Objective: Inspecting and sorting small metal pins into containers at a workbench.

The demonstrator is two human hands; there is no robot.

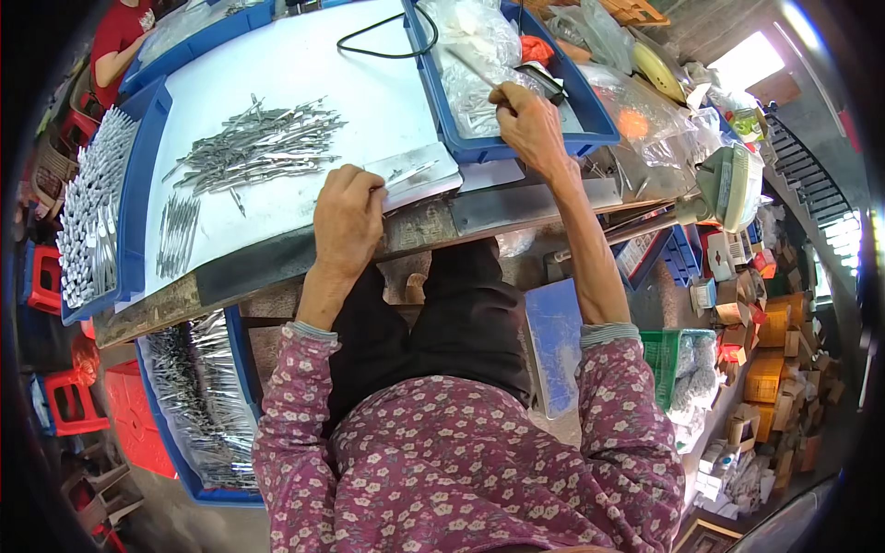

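**Bare right hand (530,129) over a deep blue plastic bin (590,140); bare left hand (348,217) by a flat pale plate (440,176)**

The right thumb and fingers appear to pinch a slim pale rod (474,67), slanting up and left over clear plastic bags (475,32) in the bin. The left fingers curl at the plate's near left end; whether they grip anything, I cannot tell. Slender silver metal pieces (412,171) lie on the plate. A light pinch, keeping the rod's tip clear of the loose plastic, would probably work best.
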